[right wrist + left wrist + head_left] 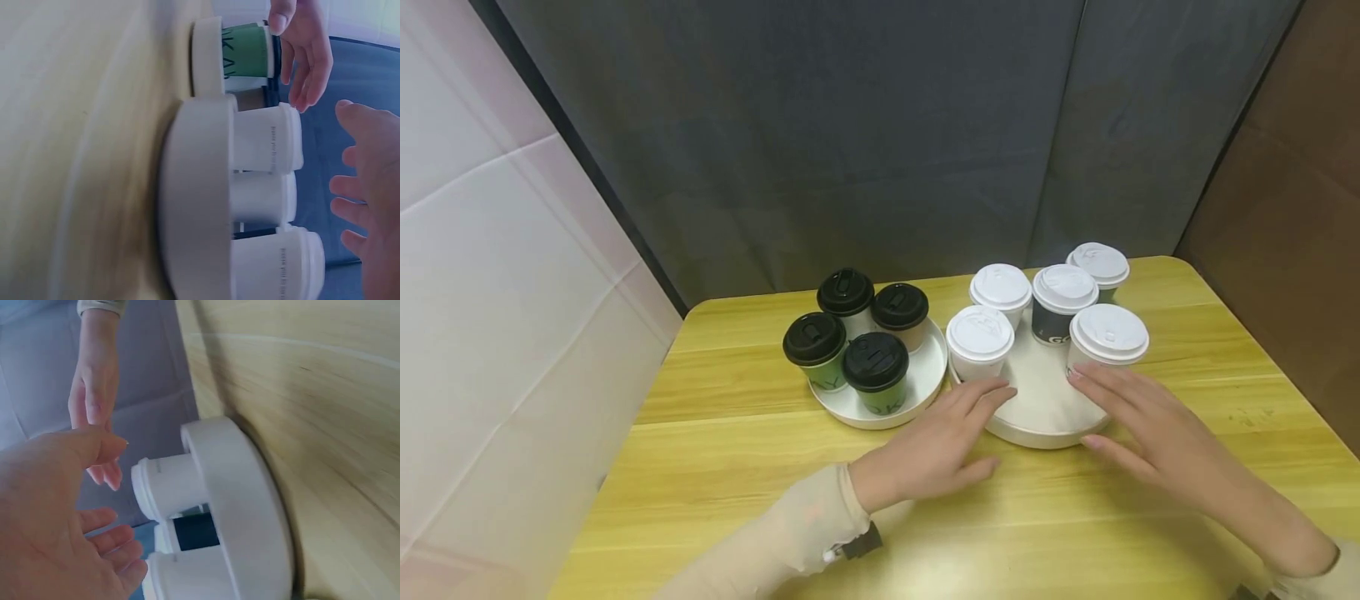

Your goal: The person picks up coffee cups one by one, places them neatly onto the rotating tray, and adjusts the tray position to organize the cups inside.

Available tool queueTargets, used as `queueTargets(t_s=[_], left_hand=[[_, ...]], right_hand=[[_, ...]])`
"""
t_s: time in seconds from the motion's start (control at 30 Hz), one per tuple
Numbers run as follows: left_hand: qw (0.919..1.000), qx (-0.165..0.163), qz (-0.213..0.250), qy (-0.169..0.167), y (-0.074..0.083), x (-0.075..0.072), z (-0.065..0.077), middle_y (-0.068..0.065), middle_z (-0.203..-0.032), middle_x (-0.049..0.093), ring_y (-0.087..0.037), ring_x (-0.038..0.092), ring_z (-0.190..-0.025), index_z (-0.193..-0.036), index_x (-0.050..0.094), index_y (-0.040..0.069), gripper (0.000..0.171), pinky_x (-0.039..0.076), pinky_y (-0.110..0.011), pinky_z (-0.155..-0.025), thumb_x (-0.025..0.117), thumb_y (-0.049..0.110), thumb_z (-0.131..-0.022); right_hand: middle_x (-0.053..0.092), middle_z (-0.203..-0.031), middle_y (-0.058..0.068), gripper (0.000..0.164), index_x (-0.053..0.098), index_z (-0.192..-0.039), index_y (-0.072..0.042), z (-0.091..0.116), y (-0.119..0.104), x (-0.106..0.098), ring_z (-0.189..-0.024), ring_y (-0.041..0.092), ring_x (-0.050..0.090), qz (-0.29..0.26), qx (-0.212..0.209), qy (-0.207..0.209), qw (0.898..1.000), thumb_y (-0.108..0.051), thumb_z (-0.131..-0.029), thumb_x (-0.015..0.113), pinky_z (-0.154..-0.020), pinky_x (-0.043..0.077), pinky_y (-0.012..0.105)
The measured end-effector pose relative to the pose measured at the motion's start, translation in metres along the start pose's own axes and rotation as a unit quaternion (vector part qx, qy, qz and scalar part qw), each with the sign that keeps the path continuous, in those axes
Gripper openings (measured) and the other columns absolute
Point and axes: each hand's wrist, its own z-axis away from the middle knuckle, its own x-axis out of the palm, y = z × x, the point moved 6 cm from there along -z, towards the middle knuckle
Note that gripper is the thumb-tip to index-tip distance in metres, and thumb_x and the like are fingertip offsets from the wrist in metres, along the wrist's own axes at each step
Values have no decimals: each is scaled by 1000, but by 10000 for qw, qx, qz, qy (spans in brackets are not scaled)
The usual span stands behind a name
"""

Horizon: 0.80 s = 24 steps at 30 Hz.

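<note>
My left hand [942,446] hovers at the front left of a round white tray [1045,408], fingers relaxed and nothing held. On that tray's front right side is my right hand [1153,433], its fingers loosely extended and overlapping the lower part of a white-lidded paper cup [1108,335] in the head view. Both wrist views show a gap between the hands and the cups. Several white-lidded cups stand upright on this tray, among them a dark-walled cup [1051,323] and a white cup [262,139].
A smaller white tray [934,367] to the left bears several black-lidded cups, including a green cup [880,396]. The trays stand close together on a yellow wood-grain table [737,483]. Dark cloth [850,142] hangs behind, with a pale wall [497,292] on the left.
</note>
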Motion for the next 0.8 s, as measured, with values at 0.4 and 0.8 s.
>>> queueTargets(t_s=[0.4,0.8], left_hand=[[9977,125,492,455,10,-27,-28,-8,-155,34,-19,38,-143,-152,27,8,75,34,-28,-120,63,35,-93],[9914,-158,1186,539,7,-45,-65,-8,-155,34,-18,34,-145,-152,27,9,73,29,-26,-123,63,34,-94]], right_hand=[[58,-140,12,64,58,-139,-11,-29,8,-36,-139,16,46,61,-265,621,9977,-59,-100,40,-123,18,16],[56,-142,16,58,53,-144,-13,-57,43,-57,-124,40,53,173,-39,464,9988,-40,-93,66,-121,23,16]])
